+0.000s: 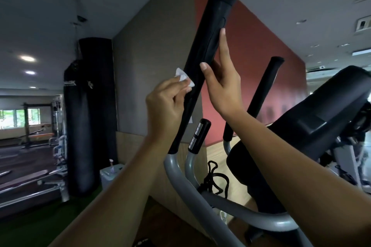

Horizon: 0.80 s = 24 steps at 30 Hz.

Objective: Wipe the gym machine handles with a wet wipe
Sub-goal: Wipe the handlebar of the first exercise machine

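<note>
Gym backdrop; wet wipe [183,78] half-hidden behind left hand [167,104].

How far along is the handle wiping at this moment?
Nothing shows as finished; no wet sheen can be made out. In hand: the left hand presses the wipe to the near handle at mid-length while the right hand steadies it. Apparently left: the far handle and short grip, both untouched.
</note>
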Each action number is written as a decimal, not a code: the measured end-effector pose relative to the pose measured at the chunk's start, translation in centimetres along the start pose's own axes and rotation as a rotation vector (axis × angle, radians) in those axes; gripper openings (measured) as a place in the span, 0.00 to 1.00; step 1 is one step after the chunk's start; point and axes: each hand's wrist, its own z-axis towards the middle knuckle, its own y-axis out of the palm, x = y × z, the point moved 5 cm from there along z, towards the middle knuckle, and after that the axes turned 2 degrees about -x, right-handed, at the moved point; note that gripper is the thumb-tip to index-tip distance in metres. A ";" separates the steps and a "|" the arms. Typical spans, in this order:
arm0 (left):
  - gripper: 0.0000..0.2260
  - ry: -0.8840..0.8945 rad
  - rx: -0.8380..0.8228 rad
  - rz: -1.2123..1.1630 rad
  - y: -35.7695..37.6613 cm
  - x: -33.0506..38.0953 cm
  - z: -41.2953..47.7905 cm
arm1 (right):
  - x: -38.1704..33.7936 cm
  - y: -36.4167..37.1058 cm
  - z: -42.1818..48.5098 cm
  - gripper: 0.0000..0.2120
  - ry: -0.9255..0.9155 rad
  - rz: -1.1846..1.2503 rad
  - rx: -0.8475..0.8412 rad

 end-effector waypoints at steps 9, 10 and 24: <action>0.07 0.048 0.032 0.067 1.6 1.5 1.7 | 0.3 -0.3 0.0 0.30 0.000 0.016 0.002; 0.08 0.044 0.020 0.088 1.5 1.1 1.0 | 0.2 -0.3 -0.1 0.30 -0.005 0.015 0.002; 0.08 -0.021 0.019 0.068 0.7 0.0 -0.3 | 0.5 -0.2 -0.6 0.31 0.030 0.072 -0.029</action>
